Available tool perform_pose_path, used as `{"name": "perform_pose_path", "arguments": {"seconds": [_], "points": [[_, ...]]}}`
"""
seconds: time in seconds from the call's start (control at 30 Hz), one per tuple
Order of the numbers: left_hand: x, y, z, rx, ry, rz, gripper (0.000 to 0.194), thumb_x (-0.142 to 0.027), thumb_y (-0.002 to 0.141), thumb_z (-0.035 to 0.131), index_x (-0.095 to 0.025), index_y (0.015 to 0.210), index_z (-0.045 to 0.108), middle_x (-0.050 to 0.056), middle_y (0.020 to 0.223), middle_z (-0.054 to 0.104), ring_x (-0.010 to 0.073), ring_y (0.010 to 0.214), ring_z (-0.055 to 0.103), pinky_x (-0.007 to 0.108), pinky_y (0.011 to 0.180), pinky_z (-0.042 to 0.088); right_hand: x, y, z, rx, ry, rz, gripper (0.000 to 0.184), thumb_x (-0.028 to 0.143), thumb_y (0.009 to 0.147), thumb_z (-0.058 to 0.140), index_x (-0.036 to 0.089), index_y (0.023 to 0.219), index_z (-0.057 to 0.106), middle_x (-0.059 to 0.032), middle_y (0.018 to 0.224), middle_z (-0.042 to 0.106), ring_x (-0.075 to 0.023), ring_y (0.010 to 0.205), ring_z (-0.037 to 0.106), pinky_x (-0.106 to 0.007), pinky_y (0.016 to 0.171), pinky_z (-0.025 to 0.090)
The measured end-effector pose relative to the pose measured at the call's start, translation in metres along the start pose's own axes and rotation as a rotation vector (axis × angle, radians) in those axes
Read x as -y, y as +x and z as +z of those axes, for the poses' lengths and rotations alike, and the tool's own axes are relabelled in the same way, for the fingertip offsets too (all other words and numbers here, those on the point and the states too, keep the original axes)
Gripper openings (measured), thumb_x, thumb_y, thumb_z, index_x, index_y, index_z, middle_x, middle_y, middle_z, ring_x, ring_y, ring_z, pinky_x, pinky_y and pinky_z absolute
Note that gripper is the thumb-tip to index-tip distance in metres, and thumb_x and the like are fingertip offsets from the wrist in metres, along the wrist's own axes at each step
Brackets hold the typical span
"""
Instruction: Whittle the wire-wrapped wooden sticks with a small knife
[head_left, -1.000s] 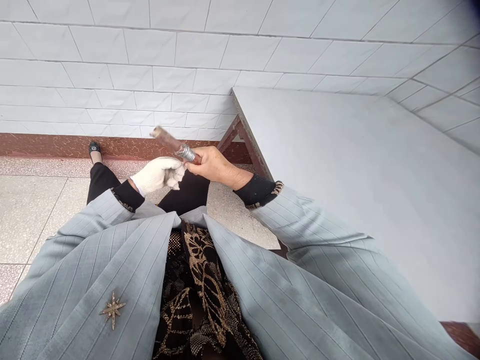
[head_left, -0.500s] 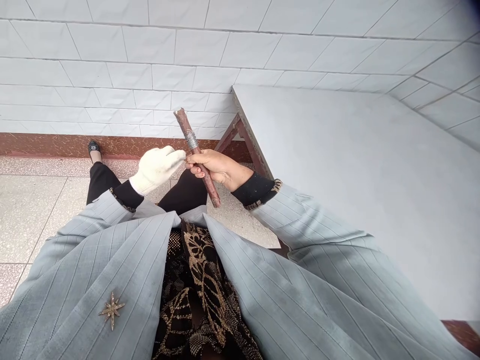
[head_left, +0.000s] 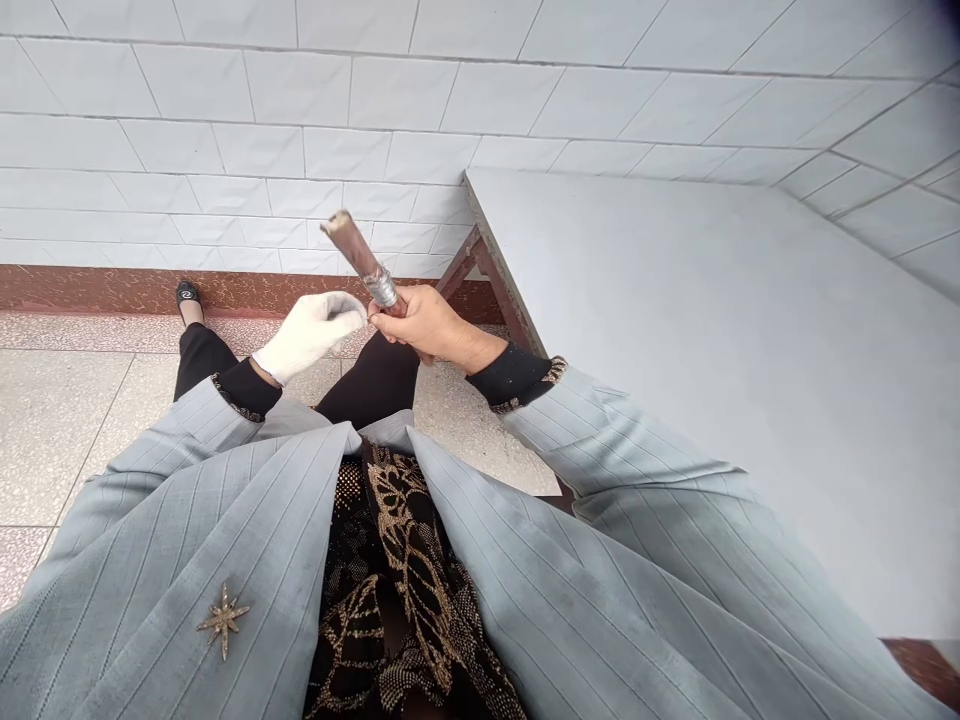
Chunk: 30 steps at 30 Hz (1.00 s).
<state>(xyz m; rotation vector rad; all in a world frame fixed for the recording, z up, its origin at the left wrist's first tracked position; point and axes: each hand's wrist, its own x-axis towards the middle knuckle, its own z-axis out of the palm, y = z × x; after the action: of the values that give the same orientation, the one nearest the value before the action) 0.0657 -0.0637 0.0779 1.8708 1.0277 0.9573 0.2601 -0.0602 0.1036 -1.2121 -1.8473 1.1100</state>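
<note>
My right hand (head_left: 424, 325) is bare and shut around a reddish-brown wooden stick (head_left: 358, 258), which slants up and to the left from my fist. Just above my fingers, a silvery wire or metal band (head_left: 382, 288) wraps the stick. My left hand (head_left: 311, 335) wears a white knit glove, its fingers bunched to a point. Those gloved fingertips sit against or very near my right fingers, close to the band. Nothing shows in them. My right hand hides the stick's lower end.
A grey-topped table or bench (head_left: 675, 350) on wooden legs fills the right side. White tiled wall (head_left: 225, 100) rises ahead above a red-brown skirting (head_left: 112, 290). Below lies a speckled stone floor (head_left: 67, 430). My black-trousered legs and a black shoe (head_left: 188, 297) show beneath my hands.
The stick has swung from a steep, near-upright slant to lean further left, and its lower end no longer shows below my right hand. My gloved fingers have stayed close to the band.
</note>
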Motion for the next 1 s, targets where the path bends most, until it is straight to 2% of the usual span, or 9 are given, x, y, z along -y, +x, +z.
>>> {"name": "perform_pose_path", "arguments": {"seconds": [0.1, 0.2, 0.27, 0.37, 0.43, 0.53, 0.67, 0.8, 1.0], "points": [[0.006, 0.0, 0.003, 0.131, -0.314, -0.163, 0.015, -0.026, 0.093, 0.055, -0.016, 0.084, 0.063, -0.001, 0.063, 0.055, 0.0064, 0.045, 0.037, 0.027, 0.049, 0.039, -0.003, 0.001, -0.001, -0.035, -0.117, -0.173, 0.014, 0.012, 0.075, 0.069, 0.016, 0.067, 0.059, 0.0037, 0.062, 0.052, -0.0095, 0.062, 0.046, -0.022, 0.057, 0.035], [0.013, -0.001, 0.007, 0.144, -0.403, -0.182, 0.018, -0.027, 0.094, 0.051, -0.017, 0.084, 0.061, -0.001, 0.066, 0.054, 0.0052, 0.044, 0.034, 0.026, 0.048, 0.038, -0.007, 0.002, 0.003, -0.04, -0.003, -0.062, 0.012, 0.013, 0.077, 0.068, 0.017, 0.071, 0.058, 0.0048, 0.058, 0.05, -0.0091, 0.056, 0.044, -0.022, 0.052, 0.034], [0.016, -0.003, 0.009, 0.041, -0.273, -0.107, 0.014, -0.026, 0.093, 0.054, -0.017, 0.095, 0.065, 0.001, 0.075, 0.062, 0.0068, 0.05, 0.046, 0.026, 0.054, 0.045, -0.008, 0.003, 0.005, -0.022, 0.19, 0.093, 0.01, 0.012, 0.08, 0.066, 0.018, 0.077, 0.058, 0.0063, 0.054, 0.047, -0.008, 0.048, 0.04, -0.021, 0.045, 0.032], [0.018, -0.005, 0.01, -0.139, 0.15, 0.089, 0.026, -0.023, 0.089, 0.059, -0.018, 0.113, 0.066, 0.004, 0.097, 0.072, 0.0112, 0.074, 0.063, 0.027, 0.072, 0.053, -0.006, 0.004, 0.006, 0.019, 0.468, 0.271, 0.016, 0.007, 0.082, 0.064, 0.018, 0.075, 0.054, 0.0064, 0.053, 0.045, -0.0057, 0.045, 0.037, -0.017, 0.04, 0.029], [0.019, -0.005, 0.01, -0.191, 0.423, 0.206, 0.027, -0.025, 0.092, 0.059, -0.02, 0.117, 0.067, 0.005, 0.106, 0.072, 0.0141, 0.086, 0.067, 0.028, 0.078, 0.053, -0.004, 0.005, 0.005, 0.063, 0.578, 0.358, 0.02, 0.003, 0.083, 0.062, 0.017, 0.073, 0.052, 0.0045, 0.057, 0.048, -0.0042, 0.045, 0.036, -0.015, 0.038, 0.029], [0.019, -0.004, 0.01, -0.198, 0.679, 0.271, 0.022, -0.031, 0.099, 0.054, -0.022, 0.111, 0.07, 0.004, 0.1, 0.072, 0.0159, 0.086, 0.068, 0.027, 0.073, 0.049, -0.001, 0.005, 0.004, 0.124, 0.654, 0.431, 0.022, 0.001, 0.086, 0.059, 0.016, 0.071, 0.051, 0.0021, 0.06, 0.052, -0.003, 0.045, 0.035, -0.013, 0.037, 0.028], [0.02, -0.001, 0.009, -0.199, 0.838, 0.301, 0.025, -0.037, 0.101, 0.052, -0.024, 0.108, 0.072, 0.004, 0.09, 0.07, 0.016, 0.072, 0.064, 0.028, 0.062, 0.042, 0.002, 0.004, 0.005, 0.15, 0.68, 0.459, 0.025, -0.002, 0.088, 0.053, 0.015, 0.07, 0.05, 0.002, 0.059, 0.051, -0.0031, 0.044, 0.034, -0.012, 0.036, 0.027], [0.02, 0.002, 0.006, -0.184, 0.94, 0.398, 0.028, -0.034, 0.103, 0.046, -0.024, 0.107, 0.073, 0.006, 0.086, 0.07, 0.017, 0.067, 0.061, 0.032, 0.061, 0.038, 0.002, 0.004, 0.005, 0.154, 0.689, 0.485, 0.024, -0.002, 0.088, 0.055, 0.015, 0.071, 0.05, 0.0017, 0.06, 0.052, -0.0032, 0.044, 0.035, -0.012, 0.035, 0.028], [0.018, 0.004, 0.006, -0.158, 0.89, 0.43, 0.026, -0.03, 0.098, 0.049, -0.022, 0.089, 0.072, 0.007, 0.076, 0.066, 0.0185, 0.07, 0.063, 0.033, 0.067, 0.042, -0.004, 0.004, 0.009, 0.1, 0.605, 0.437, 0.024, 0.002, 0.086, 0.061, 0.017, 0.072, 0.049, 0.0019, 0.061, 0.051, -0.0041, 0.046, 0.037, -0.014, 0.038, 0.03]]}}
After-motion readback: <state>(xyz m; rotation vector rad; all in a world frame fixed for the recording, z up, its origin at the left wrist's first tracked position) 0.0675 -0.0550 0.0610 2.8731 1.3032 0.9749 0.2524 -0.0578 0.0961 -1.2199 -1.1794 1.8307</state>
